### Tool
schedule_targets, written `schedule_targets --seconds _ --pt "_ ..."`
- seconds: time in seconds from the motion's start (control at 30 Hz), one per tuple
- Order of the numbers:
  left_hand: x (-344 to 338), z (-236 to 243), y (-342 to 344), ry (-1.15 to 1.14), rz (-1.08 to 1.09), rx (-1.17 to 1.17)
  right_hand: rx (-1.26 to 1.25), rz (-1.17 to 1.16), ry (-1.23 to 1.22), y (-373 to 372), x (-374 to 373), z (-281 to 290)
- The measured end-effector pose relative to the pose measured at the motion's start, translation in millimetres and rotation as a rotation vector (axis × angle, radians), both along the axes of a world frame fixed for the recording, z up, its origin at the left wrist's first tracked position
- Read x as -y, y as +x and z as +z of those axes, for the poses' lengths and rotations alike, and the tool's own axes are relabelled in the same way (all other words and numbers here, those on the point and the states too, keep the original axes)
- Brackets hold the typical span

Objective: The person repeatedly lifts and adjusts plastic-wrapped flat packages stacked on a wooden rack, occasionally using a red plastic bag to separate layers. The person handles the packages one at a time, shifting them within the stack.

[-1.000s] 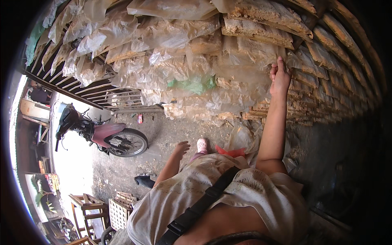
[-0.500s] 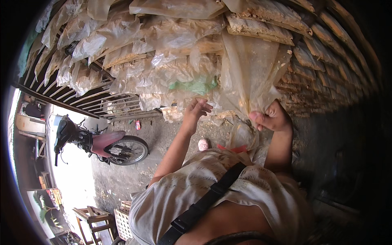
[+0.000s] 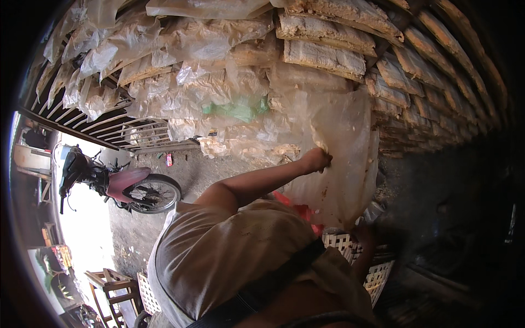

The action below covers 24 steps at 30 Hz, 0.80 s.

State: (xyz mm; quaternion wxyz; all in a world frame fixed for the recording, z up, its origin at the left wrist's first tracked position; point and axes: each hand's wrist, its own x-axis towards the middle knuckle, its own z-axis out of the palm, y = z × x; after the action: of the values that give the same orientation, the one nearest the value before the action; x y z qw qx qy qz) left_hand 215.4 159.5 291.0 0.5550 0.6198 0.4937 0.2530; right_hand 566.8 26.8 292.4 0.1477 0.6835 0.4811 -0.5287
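A large, cloudy plastic sheet (image 3: 350, 158) hangs stretched in front of the racked slabs, stained brown in places. My left hand (image 3: 316, 160), reaching across from the left, is closed in a fist on the sheet's left part. Low on the right, in shadow and blurred, my right hand (image 3: 365, 235) is at the sheet's bottom corner and appears closed on it; its fingers show poorly. Just above the sheet lies a pale, crumbly slab (image 3: 324, 57) with its face bare. Under the sheet's lower end are a red plastic piece (image 3: 301, 210) and a white lattice basket (image 3: 339, 240).
Plastic-covered slabs (image 3: 213, 38) fill the slatted rack on the left, with a green plastic piece (image 3: 238, 109) among them. Bare slabs (image 3: 410, 71) are stacked at right. A motorcycle (image 3: 131, 186) and a wooden stool (image 3: 115, 284) stand to my left.
The sheet has come away from the slabs and down toward me, baring a slab. My left hand moved right and closed on it. My right hand went down toward the basket.
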Motion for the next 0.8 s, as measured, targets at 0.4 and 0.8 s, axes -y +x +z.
schedule_targets --seconds 0.4,0.8 --pt "43 -170 128 -1.022 -0.038 0.144 0.161 -0.801 0.369 103 -80 -245" --pt "40 -148 22 -0.800 0.239 0.227 -0.433 -1.307 0.530 65 -239 -247"
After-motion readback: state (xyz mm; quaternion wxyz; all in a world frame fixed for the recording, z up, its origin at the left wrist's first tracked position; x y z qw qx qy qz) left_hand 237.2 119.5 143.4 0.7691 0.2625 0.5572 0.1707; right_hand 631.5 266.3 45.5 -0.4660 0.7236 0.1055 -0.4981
